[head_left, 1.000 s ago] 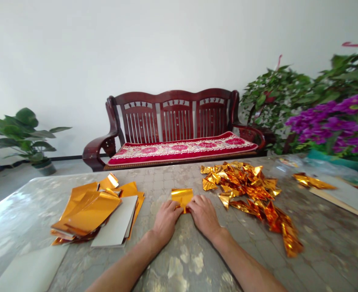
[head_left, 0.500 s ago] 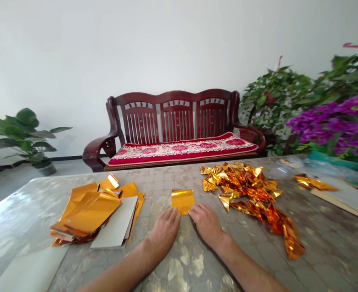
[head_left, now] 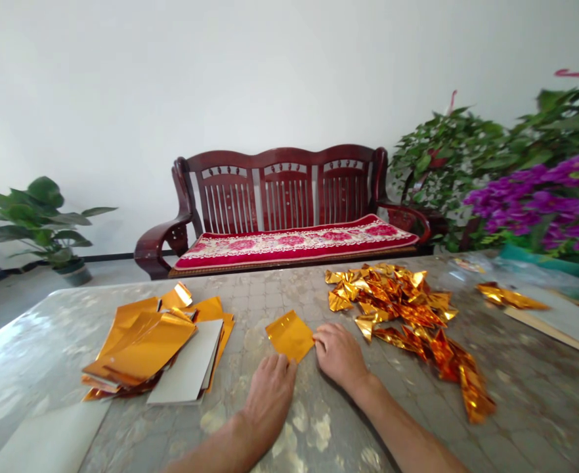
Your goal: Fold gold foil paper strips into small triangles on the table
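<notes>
From the head camera I log a gold foil square lying flat on the table, turned corner-forward and sitting between the hands. The left hand is open and palm-down, its fingertips at or just beside the foil's lower edge; I cannot tell whether they touch. The right hand is also open and palm-down, its fingertips at the foil's right corner. Neither hand has hold of anything. In my judgement, this thin foil handles best with flat, light fingertip pressure, since it creases easily. To the right, a heap of crumpled gold foil trails a twisted strip toward the near side, close to the right hand and a snag risk for that wrist. To the left, a stack of flat gold foil sheets lies against a grey card sheet. Farther right, a small piece of crumpled foil rests on a pale board. The table's glossy mottled cover is uneven in its glare. Beyond it stand a dark wooden settee and potted plants with purple flowers.
</notes>
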Demonstrator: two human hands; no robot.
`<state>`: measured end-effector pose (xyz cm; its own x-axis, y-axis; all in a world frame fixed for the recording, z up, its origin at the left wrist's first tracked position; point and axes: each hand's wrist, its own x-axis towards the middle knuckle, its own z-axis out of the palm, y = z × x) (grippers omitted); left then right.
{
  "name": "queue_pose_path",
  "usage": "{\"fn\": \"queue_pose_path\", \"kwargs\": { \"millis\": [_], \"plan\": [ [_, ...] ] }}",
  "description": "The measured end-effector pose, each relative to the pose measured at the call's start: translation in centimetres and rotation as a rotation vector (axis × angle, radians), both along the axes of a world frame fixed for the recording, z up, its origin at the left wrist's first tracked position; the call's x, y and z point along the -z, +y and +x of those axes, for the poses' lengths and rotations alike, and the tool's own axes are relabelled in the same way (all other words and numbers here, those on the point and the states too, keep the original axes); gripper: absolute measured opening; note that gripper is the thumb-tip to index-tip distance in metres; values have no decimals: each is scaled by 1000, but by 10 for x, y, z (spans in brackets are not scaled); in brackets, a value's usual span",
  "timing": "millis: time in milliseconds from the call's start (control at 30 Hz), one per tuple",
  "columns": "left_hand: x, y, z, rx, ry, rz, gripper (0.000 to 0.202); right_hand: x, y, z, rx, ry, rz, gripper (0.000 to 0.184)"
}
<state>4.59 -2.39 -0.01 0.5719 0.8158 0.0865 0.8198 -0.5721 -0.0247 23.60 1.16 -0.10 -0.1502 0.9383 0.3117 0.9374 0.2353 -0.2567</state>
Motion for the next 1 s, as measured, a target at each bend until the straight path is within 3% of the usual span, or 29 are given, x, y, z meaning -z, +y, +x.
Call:
{"fn": "queue_pose_path", "kwargs": {
  "millis": [367,567,733,800,1000],
  "plan": [
    [0,-7,9,19,-26,-29,22,0,3,-9,136,203,-9,14],
    [-4,1,7,-5,-130,-92,17,3,4,-16,132,437,-80,23],
    [-16,23,4,14,-510,-33,36,0,-2,-21,5,412,159,33],
    [-21,32,5,16,-549,-8,39,-3,-6,-22,-62,368,248,30],
    [-29,47,2,96,-615,-30,21,-14,-13,-22,-135,323,403,25]
  ]
}}
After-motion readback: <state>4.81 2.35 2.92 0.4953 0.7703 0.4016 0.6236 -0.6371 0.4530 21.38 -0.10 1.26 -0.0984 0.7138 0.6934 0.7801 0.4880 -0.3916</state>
